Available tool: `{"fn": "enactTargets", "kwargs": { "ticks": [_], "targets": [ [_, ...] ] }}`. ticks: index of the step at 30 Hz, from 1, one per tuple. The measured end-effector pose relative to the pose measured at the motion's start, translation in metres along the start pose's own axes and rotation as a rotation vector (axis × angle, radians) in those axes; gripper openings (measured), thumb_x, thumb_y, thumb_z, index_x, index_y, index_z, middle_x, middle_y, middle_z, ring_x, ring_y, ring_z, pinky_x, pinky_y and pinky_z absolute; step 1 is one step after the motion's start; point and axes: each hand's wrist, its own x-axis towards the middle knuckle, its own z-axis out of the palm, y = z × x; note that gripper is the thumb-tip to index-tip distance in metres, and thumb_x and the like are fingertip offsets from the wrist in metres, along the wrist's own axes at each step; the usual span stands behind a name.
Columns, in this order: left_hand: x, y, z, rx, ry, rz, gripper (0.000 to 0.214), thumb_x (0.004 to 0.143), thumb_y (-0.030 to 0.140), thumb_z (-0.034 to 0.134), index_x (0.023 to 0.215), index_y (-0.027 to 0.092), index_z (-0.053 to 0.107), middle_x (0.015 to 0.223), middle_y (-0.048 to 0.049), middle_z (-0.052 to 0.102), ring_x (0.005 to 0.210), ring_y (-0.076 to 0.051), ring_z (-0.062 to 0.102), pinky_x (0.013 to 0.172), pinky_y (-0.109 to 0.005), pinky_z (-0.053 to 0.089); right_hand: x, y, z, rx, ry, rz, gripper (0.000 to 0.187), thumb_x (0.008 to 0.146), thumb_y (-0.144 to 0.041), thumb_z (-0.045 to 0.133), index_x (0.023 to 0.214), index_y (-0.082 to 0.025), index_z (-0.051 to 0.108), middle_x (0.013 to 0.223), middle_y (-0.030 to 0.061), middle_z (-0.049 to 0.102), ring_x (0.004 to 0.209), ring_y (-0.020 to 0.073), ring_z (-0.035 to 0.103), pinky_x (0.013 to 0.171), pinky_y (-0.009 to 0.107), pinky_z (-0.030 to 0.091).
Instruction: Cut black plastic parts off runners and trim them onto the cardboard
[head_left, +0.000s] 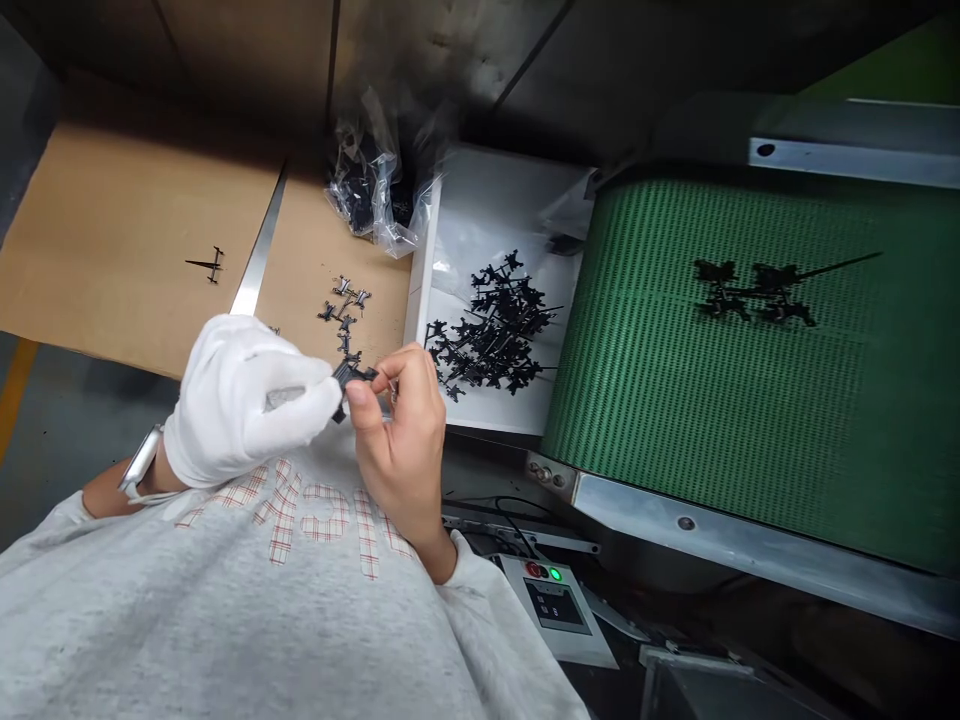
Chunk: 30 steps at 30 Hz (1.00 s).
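Note:
My left hand (pixel 244 405), in a white glove, is closed with thumb and forefinger on a small black plastic part (pixel 343 383). On the part's other side, my bare right hand (pixel 405 430) pinches it between thumb and fingertips. Both hands are in front of my chest, at the near edge of the cardboard (pixel 172 200). Just beyond the fingers, several small black plastic pieces (pixel 345 320) lie loose on the cardboard. Farther left is a thin black sprue (pixel 215 265). The fingers hide much of the held part.
A white tray (pixel 487 190) holds a heap of black moulded parts (pixel 499 330). Clear plastic bags (pixel 382 190) lie behind it. On the right, a green conveyor belt (pixel 675 420) carries black parts (pixel 754 290). A silver strip (pixel 261 245) crosses the cardboard; a control box (pixel 555 610) sits below.

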Motion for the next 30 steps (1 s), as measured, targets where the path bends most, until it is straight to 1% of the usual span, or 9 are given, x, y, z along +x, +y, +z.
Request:
{"fn": "enactTargets", "kwargs": {
  "ticks": [2, 4, 6, 8, 12, 17, 22, 26, 30],
  "targets": [
    [-0.001, -0.001, -0.001, -0.015, 0.034, 0.054, 0.042, 0.092, 0.025, 0.053, 0.053, 0.02, 0.041, 0.043, 0.0049, 0.031, 0.048, -0.012, 0.017, 0.052, -0.034, 0.018, 0.0, 0.0, -0.001, -0.037, -0.002, -0.022, 0.034, 0.105, -0.05, 0.043, 0.082, -0.025, 0.041, 0.076, -0.0016, 0.045, 0.071, 0.016, 0.046, 0.063, 0.03, 0.038],
    [-0.004, -0.003, 0.0, -0.037, 0.122, 0.098, 0.035, 0.094, 0.027, 0.056, 0.059, 0.021, 0.049, 0.044, 0.0059, 0.038, 0.048, -0.012, 0.02, 0.052, -0.033, 0.02, 0.0, -0.001, -0.002, -0.057, -0.016, -0.031, 0.034, 0.106, -0.049, 0.04, 0.082, -0.025, 0.041, 0.076, -0.0008, 0.045, 0.072, 0.0169, 0.045, 0.063, 0.031, 0.037],
    [-0.008, -0.006, 0.002, -0.033, 0.177, 0.135, 0.024, 0.094, 0.028, 0.057, 0.072, 0.022, 0.059, 0.049, 0.0053, 0.052, 0.048, -0.011, 0.03, 0.052, -0.031, 0.024, 0.0, -0.002, -0.003, -0.061, -0.023, -0.036, 0.034, 0.106, -0.049, 0.039, 0.082, -0.025, 0.041, 0.076, -0.0003, 0.045, 0.073, 0.0175, 0.045, 0.063, 0.032, 0.037],
    [-0.01, -0.008, 0.004, -0.019, 0.211, 0.162, 0.017, 0.095, 0.029, 0.058, 0.08, 0.023, 0.063, 0.056, 0.0036, 0.061, 0.049, -0.011, 0.04, 0.053, -0.03, 0.028, -0.001, -0.002, -0.002, -0.065, -0.018, -0.041, 0.034, 0.107, -0.05, 0.037, 0.083, -0.025, 0.041, 0.077, 0.0001, 0.044, 0.073, 0.0178, 0.045, 0.063, 0.033, 0.037],
    [-0.014, -0.01, 0.006, 0.016, 0.234, 0.191, 0.016, 0.096, 0.03, 0.057, 0.084, 0.023, 0.064, 0.063, 0.001, 0.067, 0.051, -0.012, 0.049, 0.055, -0.03, 0.032, -0.002, -0.002, -0.001, -0.076, 0.007, -0.049, 0.04, 0.106, -0.057, 0.032, 0.084, -0.025, 0.041, 0.078, 0.0003, 0.042, 0.074, 0.0183, 0.045, 0.064, 0.034, 0.038],
    [-0.015, -0.009, 0.007, -0.003, 0.232, 0.198, 0.019, 0.099, 0.032, 0.055, 0.085, 0.023, 0.064, 0.063, 0.0005, 0.068, 0.053, -0.013, 0.052, 0.057, -0.03, 0.033, -0.003, -0.003, -0.001, -0.041, 0.023, -0.035, 0.039, 0.105, -0.057, 0.036, 0.086, -0.025, 0.044, 0.08, 0.0008, 0.043, 0.075, 0.0183, 0.043, 0.065, 0.034, 0.037],
    [-0.013, -0.007, 0.006, -0.017, 0.215, 0.183, 0.019, 0.099, 0.032, 0.055, 0.085, 0.023, 0.064, 0.064, 0.0012, 0.069, 0.054, -0.012, 0.054, 0.057, -0.031, 0.032, -0.004, -0.003, -0.002, -0.1, 0.03, -0.06, 0.039, 0.107, -0.056, 0.031, 0.086, -0.025, 0.041, 0.081, 0.0006, 0.04, 0.075, 0.0185, 0.043, 0.065, 0.034, 0.037],
    [-0.015, -0.007, 0.006, -0.025, 0.202, 0.182, 0.017, 0.098, 0.03, 0.055, 0.085, 0.024, 0.064, 0.064, 0.0023, 0.067, 0.054, -0.012, 0.051, 0.055, -0.031, 0.03, -0.005, -0.003, -0.001, -0.104, 0.029, -0.071, 0.035, 0.108, -0.052, 0.032, 0.087, -0.025, 0.042, 0.082, 0.0015, 0.042, 0.077, 0.0191, 0.043, 0.066, 0.034, 0.036],
    [-0.015, -0.008, 0.005, -0.037, 0.19, 0.193, 0.018, 0.097, 0.03, 0.056, 0.083, 0.024, 0.064, 0.065, 0.0027, 0.068, 0.053, -0.012, 0.048, 0.056, -0.032, 0.028, -0.005, -0.002, -0.001, -0.128, 0.039, -0.084, 0.038, 0.108, -0.054, 0.027, 0.087, -0.025, 0.041, 0.083, 0.0016, 0.04, 0.077, 0.0191, 0.044, 0.066, 0.034, 0.037]
  ]
}}
